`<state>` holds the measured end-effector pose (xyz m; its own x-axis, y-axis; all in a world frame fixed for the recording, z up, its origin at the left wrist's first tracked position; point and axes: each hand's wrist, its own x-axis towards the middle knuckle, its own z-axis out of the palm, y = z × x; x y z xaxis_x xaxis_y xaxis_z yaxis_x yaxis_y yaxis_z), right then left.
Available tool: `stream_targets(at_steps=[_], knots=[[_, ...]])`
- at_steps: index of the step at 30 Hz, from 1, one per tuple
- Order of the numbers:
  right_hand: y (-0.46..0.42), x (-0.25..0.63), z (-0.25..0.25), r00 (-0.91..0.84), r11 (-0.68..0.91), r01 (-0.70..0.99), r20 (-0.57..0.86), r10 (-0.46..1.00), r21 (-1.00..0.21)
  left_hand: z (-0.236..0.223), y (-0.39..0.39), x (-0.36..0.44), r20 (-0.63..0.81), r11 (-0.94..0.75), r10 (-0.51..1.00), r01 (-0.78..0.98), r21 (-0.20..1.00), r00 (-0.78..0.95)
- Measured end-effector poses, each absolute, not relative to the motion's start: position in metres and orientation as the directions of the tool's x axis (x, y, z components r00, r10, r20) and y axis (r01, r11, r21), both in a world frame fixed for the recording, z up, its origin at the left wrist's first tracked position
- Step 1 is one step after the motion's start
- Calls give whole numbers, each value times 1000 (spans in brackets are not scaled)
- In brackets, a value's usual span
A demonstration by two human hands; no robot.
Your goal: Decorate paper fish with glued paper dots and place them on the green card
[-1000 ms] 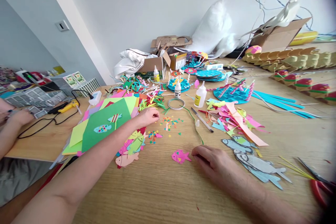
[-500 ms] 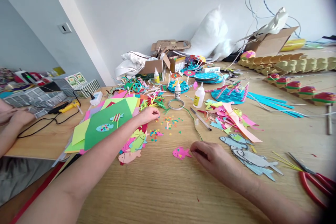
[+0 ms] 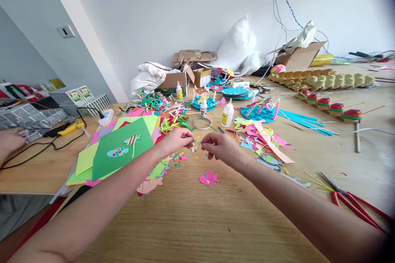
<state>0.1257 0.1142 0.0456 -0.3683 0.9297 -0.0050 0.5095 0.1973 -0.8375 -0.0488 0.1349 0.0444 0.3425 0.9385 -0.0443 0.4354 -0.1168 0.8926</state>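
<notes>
Fingertips of the left hand (image 3: pixel 179 139) and right hand (image 3: pixel 218 146) curl nearly closed, apparently for fine handling; any grip, I cannot tell. Nearer the body lies the pink paper fish (image 3: pixel 210 178), paper dots (image 3: pixel 178 159) and glue bottle (image 3: pixel 227 115) seemingly kept within reach.

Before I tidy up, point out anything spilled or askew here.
Small coloured paper dots lie scattered on the bare table near the left hand, with no dish beneath, so they look spilled.
</notes>
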Motion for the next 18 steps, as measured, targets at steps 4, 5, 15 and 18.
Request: stream_targets(at_steps=[4, 5, 15, 18], knots=[[120, 120, 40, -362, 198, 465, 19, 932, -863, 46, 125, -41, -44, -107, 935, 400, 910, 351], [120, 120, 40, -357, 206, 474, 27, 934, -856, 46, 124, -40, -43, -115, 934, 414, 903, 354], [115, 127, 36, -345, 255, 540, 65, 936, -802, 50, 116, -26, -46, -165, 940, 568, 806, 338], [114, 129, 31, -343, 254, 532, 68, 937, -808, 46, 115, -25, -78, -144, 937, 580, 802, 341]])
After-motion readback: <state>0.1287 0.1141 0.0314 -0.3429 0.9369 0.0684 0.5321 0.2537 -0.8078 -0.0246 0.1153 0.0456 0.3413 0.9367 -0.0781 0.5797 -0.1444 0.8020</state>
